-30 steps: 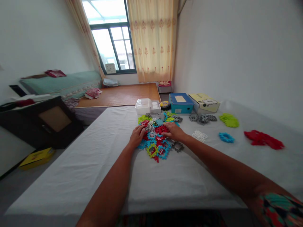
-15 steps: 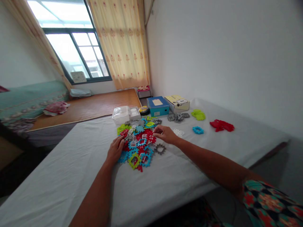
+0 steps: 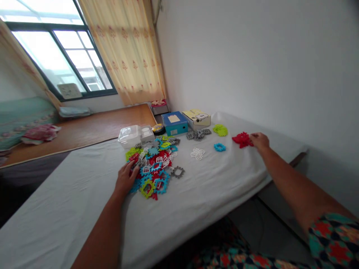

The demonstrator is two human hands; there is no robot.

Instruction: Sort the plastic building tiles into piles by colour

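Note:
A heap of flat plastic interlocking pieces [image 3: 153, 168] in red, blue, green, grey and white lies on the white table [image 3: 213, 186]. My left hand [image 3: 126, 178] rests on the heap's left edge, fingers curled over the pieces. Far to the right, my right hand [image 3: 259, 141] is at the small pile of red pieces [image 3: 241, 139], its fingers bent at the pile's right edge; what they hold is hidden. Beside the red pile lie a blue piece [image 3: 219, 147], white pieces [image 3: 198, 153], a green pile [image 3: 220, 130] and a grey pile [image 3: 198, 134].
At the table's far edge stand a clear plastic container [image 3: 134, 135], a blue box [image 3: 174, 123] and a yellow box [image 3: 196, 117]. A lone grey piece [image 3: 178, 172] lies right of the heap. The wall runs close along the table's right side. A bed and window are at the left.
My right hand has left the heap and reached right to the red pile. My view has swung to the right. The left hand stays on the heap.

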